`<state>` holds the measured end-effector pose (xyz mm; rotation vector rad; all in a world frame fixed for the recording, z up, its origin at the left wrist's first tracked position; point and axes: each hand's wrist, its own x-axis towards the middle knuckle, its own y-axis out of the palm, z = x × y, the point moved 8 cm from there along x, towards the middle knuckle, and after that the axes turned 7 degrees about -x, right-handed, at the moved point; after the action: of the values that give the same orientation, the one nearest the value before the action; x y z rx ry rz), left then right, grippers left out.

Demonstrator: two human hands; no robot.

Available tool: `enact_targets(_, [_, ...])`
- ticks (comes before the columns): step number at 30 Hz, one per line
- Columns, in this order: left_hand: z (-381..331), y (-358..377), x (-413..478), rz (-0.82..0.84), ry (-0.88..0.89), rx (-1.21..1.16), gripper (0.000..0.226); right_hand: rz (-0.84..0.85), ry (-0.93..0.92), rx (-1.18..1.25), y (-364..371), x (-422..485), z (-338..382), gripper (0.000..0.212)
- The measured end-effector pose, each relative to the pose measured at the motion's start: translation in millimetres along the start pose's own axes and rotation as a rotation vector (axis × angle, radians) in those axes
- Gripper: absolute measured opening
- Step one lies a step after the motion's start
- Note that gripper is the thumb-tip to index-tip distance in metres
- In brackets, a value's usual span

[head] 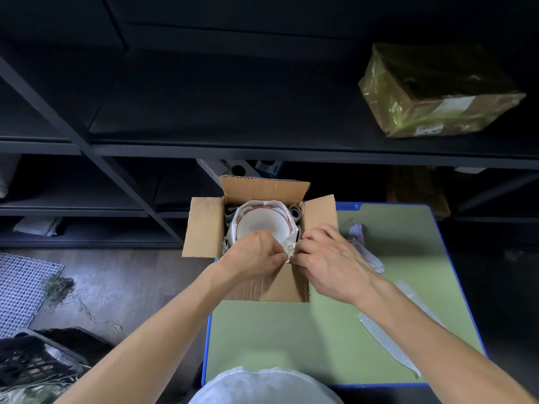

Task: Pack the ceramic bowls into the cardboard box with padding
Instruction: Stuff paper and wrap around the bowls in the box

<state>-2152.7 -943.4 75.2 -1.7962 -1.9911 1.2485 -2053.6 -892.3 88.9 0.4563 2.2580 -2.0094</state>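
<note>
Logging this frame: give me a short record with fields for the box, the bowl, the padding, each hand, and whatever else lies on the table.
box: cardboard box, flaps open, on the green table
bowl: white bowl inside the box, open side up
padding: white paper round the bowl; rolled wads in the far corners
left hand: left hand pinches the white paper at the box's near edge
right hand: right hand pinches the same paper beside it
table extras: crumpled paper and pale strips, right of the box

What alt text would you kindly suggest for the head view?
The left hand and right hand pinch white paper padding at the near edge of an open cardboard box holding a ceramic bowl, on a green table.
</note>
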Motion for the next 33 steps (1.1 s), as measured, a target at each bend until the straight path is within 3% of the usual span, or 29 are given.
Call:
enact_targets(7, [-3.6,-5.8,-8.7,-0.128,0.082,-0.025,0.023,-0.034,0.037,-0.013,-0.9,-1.2,-2.0,0.04])
enact_targets(14, [-3.1,3.7,-8.8,-0.023,0.046,0.109,0.031,-0.027,-0.002,-0.017,-4.2,8.1,-1.0,0.037])
enact_targets(20, [-8.7,-4.7,-15.7,-0.164,0.087,0.042,0.026,-0.158,0.015,0.009,-16.0,-10.5,-13.3,0.042])
enact_targets(24, [-9.0,-17.5,-13.7,-0.279,0.085,-0.016,0.022,-0.246,0.067,0.045,-24.8,-28.3,-33.7,0.027])
enact_targets(30, [-61.4,-25.4,-7.4,-0.397,0.257,-0.063,0.025,-0.431,0.129,0.169,-43.7,-54.4,-63.4,0.015])
enact_targets(33, [-95.1,-12.5,-3.0,-0.388,0.301,-0.064,0.026,-0.395,0.235,0.197,-37.6,-69.5,-87.7,0.014])
